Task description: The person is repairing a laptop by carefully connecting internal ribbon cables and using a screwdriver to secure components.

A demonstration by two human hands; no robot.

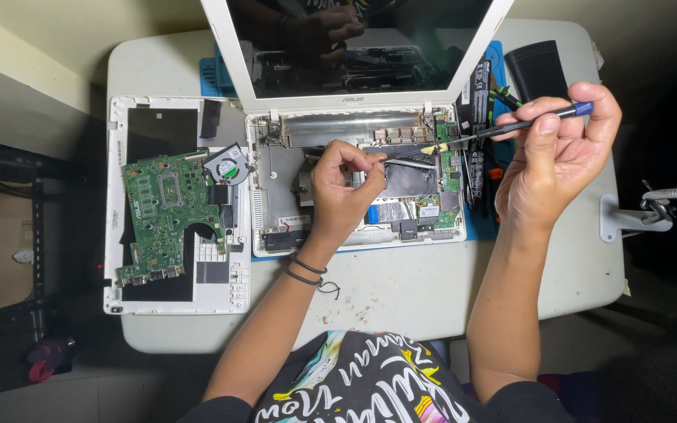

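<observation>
I see my left hand (340,190) resting inside the opened laptop base (276,168), fingers curled together, thumb and forefinger pinched on a thin grey cable (410,163) that runs away to the right of the fingertips. Directly under and just right of this hand lies a silver foil shield (407,182); below it sits a second foil patch with a small blue ribbon cable (376,213) beside it.

My right hand (555,160) is raised to the right of the base, fingers closed around 1 black screwdriver with a blue cap (523,124). The blue cap sits at the forefinger; the shaft slants down and left from the hand, and its tip meets a yellowish tab (430,148) at the upper right corner of the base, next to a narrow green daughter board (450,168). The 2 hands are apart, with the foil shield between them.

Beyond both hands the white display lid (354,51) stands open. Left of the left hand, well apart, a detached green motherboard (164,211) with 1 round cooling fan (226,166) lies on an inverted white keyboard cover (221,294). Behind the right hand lies a black battery pack (477,94) on a blue mat (479,227). Everything rests on a pale table (401,298).
</observation>
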